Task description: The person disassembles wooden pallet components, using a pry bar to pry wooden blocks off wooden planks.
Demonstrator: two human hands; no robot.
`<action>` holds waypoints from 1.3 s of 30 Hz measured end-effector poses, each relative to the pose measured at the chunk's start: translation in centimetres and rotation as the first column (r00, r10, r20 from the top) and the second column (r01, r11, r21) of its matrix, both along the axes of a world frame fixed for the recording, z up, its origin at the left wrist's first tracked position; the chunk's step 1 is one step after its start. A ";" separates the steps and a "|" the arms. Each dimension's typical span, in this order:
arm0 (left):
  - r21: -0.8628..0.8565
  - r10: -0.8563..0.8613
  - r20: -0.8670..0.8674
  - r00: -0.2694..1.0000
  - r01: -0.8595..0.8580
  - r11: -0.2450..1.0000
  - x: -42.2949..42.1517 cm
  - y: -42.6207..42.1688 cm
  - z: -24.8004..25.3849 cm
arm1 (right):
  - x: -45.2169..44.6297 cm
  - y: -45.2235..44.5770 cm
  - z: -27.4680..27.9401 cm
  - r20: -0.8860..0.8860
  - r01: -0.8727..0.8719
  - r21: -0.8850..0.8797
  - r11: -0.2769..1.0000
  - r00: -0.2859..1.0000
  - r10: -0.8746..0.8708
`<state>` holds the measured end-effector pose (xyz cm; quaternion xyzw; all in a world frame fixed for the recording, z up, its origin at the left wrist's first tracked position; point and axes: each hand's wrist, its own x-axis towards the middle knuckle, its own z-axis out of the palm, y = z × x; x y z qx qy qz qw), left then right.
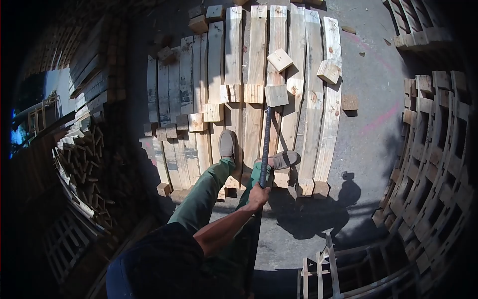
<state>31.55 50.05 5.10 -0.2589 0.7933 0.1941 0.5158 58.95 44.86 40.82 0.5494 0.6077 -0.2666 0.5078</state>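
Note:
My left hand [258, 197] is closed around a long black ribbed bar [265, 144]. The bar's far end meets the lower edge of a wooden block [276, 95], and its near end runs down into shadow. My right hand is not visible. Under my feet lie long wooden planks [256, 50], side by side. A row of small blocks [213, 112] crosses them. Two more blocks sit tilted on the planks, one [280, 60] near the bar's far end and another [328, 72] to the right.
Wooden pallets [433, 144] stand stacked at the right. At the left is a pile of wood pieces [82, 169]. A slatted wooden frame [331, 269] lies at the bottom right. One loose block [350, 102] rests on the ground beside the planks.

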 end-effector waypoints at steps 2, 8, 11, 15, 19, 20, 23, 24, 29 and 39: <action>0.008 0.008 0.026 1.000 -0.008 1.000 0.4 -0.4 0.4 | -1.9 0.7 2.1 0.020 -0.058 -0.020 0.998 0.998 0.058; 0.060 0.107 0.158 0.982 -0.118 0.991 2.6 1.0 -0.4 | -2.4 1.9 4.7 -0.136 -0.501 -0.072 0.863 0.862 0.489; 0.023 0.060 0.109 0.992 -0.063 0.998 2.0 2.5 -0.9 | -3.6 1.5 1.3 0.055 -0.478 0.095 0.873 0.878 0.475; -0.008 0.207 0.197 0.958 -0.210 0.978 6.2 0.9 -7.0 | 5.6 0.0 -11.1 -0.064 0.206 0.094 0.974 0.978 -0.201; 0.070 0.137 0.048 0.989 -0.140 0.988 11.2 -0.7 -13.5 | 13.7 -2.2 -21.5 -0.087 0.345 0.018 0.938 0.936 -0.342; 0.104 0.139 0.007 0.990 -0.139 0.985 11.6 -1.4 -13.6 | 13.8 -2.7 -21.7 -0.065 0.366 0.004 0.930 0.929 -0.365; 0.125 0.170 -0.041 0.985 -0.164 0.979 9.1 -0.8 -9.9 | 13.1 -1.9 -20.3 -0.058 0.389 -0.172 0.905 0.913 -0.404; 0.126 0.149 -0.078 0.986 -0.139 0.982 8.0 -0.6 -7.8 | 12.5 -2.3 -18.9 -0.053 0.401 -0.165 0.901 0.908 -0.415; 0.396 0.270 -0.236 0.934 -0.161 0.904 -0.4 3.4 1.2 | 8.4 -2.2 -17.8 -0.256 0.328 -0.115 0.938 0.902 -0.347; 0.217 0.092 -0.131 0.987 -0.062 0.974 -5.3 3.2 6.9 | 3.9 -2.0 -0.8 -0.227 0.162 0.191 0.968 0.967 -0.117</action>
